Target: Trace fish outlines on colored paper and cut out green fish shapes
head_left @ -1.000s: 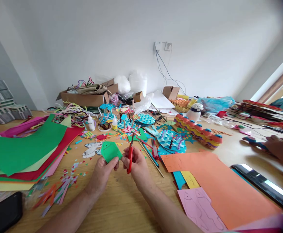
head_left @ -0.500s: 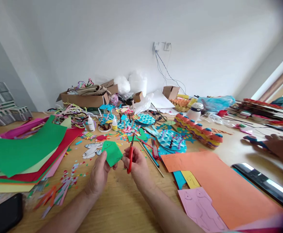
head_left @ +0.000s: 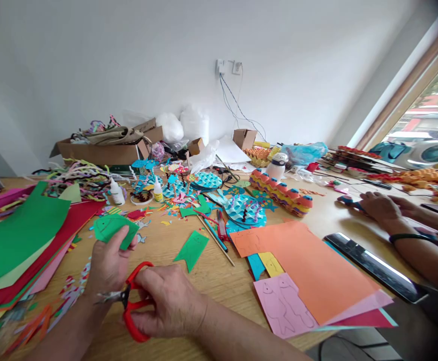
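Observation:
My left hand (head_left: pixel 110 260) pinches a green paper piece (head_left: pixel 110 228) that has a fish outline drawn on it. Red-handled scissors (head_left: pixel 131 301) are in my right hand (head_left: pixel 170 301), the fingers through the handles and the blades pointing left, over my left wrist. A second green paper piece (head_left: pixel 192 249), with pencil lines and a notched end, lies on the wooden table to the right of my left hand. White fish cutouts behind the left hand are mostly hidden.
Colored sheets (head_left: pixel 19 235) are stacked at left, paper scraps (head_left: pixel 68 296) nearby. An orange sheet (head_left: pixel 301 260) and pink sheet (head_left: pixel 281 306) lie right. Glue bottles (head_left: pixel 117 193), egg cartons (head_left: pixel 282 193) and a box (head_left: pixel 98 153) stand behind. Another person's hands (head_left: pixel 382 208) rest at far right.
The view has turned right. A green piece now lies on the table, apart from the one in my left hand. The scissors have swung from upright to pointing left, and their handles are spread.

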Demonstrator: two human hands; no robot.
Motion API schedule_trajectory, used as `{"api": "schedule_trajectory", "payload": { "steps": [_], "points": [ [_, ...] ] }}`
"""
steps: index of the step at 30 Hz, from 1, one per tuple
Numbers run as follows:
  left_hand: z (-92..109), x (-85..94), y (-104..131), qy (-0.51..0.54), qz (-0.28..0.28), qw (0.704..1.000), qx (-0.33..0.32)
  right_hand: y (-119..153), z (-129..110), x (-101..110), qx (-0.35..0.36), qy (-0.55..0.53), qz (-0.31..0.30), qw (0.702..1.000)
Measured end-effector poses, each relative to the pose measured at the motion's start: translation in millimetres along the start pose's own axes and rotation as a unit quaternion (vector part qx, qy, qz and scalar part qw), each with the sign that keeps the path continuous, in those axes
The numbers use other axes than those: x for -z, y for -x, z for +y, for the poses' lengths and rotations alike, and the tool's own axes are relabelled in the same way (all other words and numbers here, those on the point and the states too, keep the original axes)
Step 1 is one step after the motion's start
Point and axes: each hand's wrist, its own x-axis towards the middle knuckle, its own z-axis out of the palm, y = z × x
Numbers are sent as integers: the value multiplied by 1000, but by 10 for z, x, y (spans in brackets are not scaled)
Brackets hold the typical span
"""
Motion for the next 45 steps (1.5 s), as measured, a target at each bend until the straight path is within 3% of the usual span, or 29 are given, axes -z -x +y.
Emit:
{"api": "schedule_trajectory", "payload": {
  "steps": [8, 11, 13, 17, 21, 24, 37, 40, 45],
  "points": [
    [-20, 1, 25, 6, 3, 1000, -1, 1, 11, -52, -13, -85, -25, 996],
    [-57, 12, 45, -12, -8, 1000, -4, -16, 51, -39, -94, -128, 23, 987],
    [-100, 24, 63, -13, -17, 1000, -13, -47, 101, -6, -179, -181, 92, 963],
    [-202, 49, 116, -62, -61, 996, -23, -128, 211, 88, -307, -344, 195, 866],
    [-271, 50, 176, -113, -118, 986, -35, -173, 269, 138, -312, -471, 211, 798],
    [-292, 37, 206, -131, -160, 978, -31, -178, 274, 144, -318, -500, 211, 778],
    [-279, -10, 276, -150, -219, 964, -27, -178, 261, 195, -334, -494, 235, 768],
    [-218, -38, 266, -140, -191, 971, -24, -174, 246, 207, -338, -481, 224, 778],
    [-64, -96, 236, -15, -78, 997, -11, -144, 191, 151, -323, -436, 136, 829]
  ]
}}
